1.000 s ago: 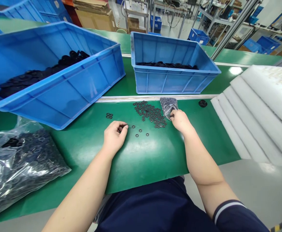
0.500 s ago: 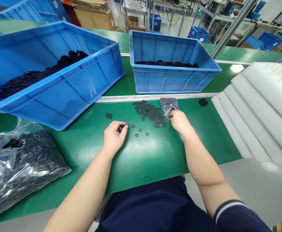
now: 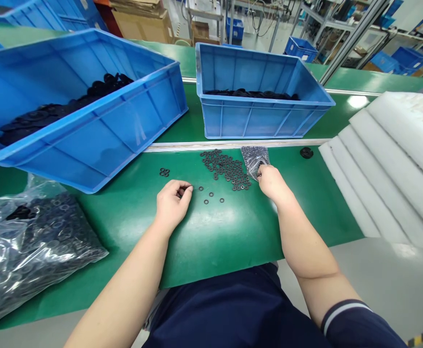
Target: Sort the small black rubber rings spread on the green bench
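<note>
My left hand rests on the green table with its fingers curled in a pinch beside a few loose black rubber washers. A larger heap of black washers lies further back. My right hand is closed at the mouth of a small clear plastic bag that holds washers, just right of the heap. What sits inside either pinch is hidden.
A tilted blue bin with black parts stands at the left, a second blue bin behind the heap. A large clear sack of black rings lies near left. White foam sheets are stacked at right. A black disc lies near them.
Almost nothing has moved; both hands stay in place, and the view has drifted slightly.
</note>
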`<state>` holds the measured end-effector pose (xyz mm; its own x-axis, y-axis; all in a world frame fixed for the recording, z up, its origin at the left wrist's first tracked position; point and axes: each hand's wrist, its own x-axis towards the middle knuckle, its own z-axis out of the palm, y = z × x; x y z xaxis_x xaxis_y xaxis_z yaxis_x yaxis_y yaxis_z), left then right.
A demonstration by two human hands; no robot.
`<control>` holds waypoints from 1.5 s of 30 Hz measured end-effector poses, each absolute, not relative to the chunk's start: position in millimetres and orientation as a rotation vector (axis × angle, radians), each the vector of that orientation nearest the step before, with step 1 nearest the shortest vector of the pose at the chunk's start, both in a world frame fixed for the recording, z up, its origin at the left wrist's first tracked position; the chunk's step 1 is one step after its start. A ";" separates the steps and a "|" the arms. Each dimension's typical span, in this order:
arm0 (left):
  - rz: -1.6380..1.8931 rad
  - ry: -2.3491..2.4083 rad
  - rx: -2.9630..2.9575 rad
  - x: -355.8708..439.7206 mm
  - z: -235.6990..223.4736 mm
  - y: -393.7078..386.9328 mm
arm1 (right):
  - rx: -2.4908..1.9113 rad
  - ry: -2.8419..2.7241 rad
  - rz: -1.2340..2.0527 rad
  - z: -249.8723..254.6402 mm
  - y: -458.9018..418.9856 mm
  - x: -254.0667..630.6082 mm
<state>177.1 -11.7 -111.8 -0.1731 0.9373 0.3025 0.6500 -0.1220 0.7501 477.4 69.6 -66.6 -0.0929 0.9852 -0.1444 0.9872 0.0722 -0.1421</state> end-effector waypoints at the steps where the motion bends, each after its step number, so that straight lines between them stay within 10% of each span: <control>1: 1.195 1.817 1.763 177.1 -112.0 -11.6 | 2.128 2.283 -0.318 -66.6 68.9 477.3; 18: 1.206 1.826 1.780 175.9 -113.3 -10.6 | 2.279 2.321 -0.468 -66.2 69.7 482.5; 24: 1.311 1.782 2.019 187.5 -103.4 -22.0 | 2.440 2.401 -1.505 -51.3 61.9 484.7; 29: 1.213 1.547 2.244 215.8 -97.0 -37.8 | 1.644 2.105 -2.605 -53.1 35.8 443.4; 45: 1.323 1.420 2.185 216.2 -95.5 -35.1 | 1.394 1.495 -2.963 -76.4 20.2 412.7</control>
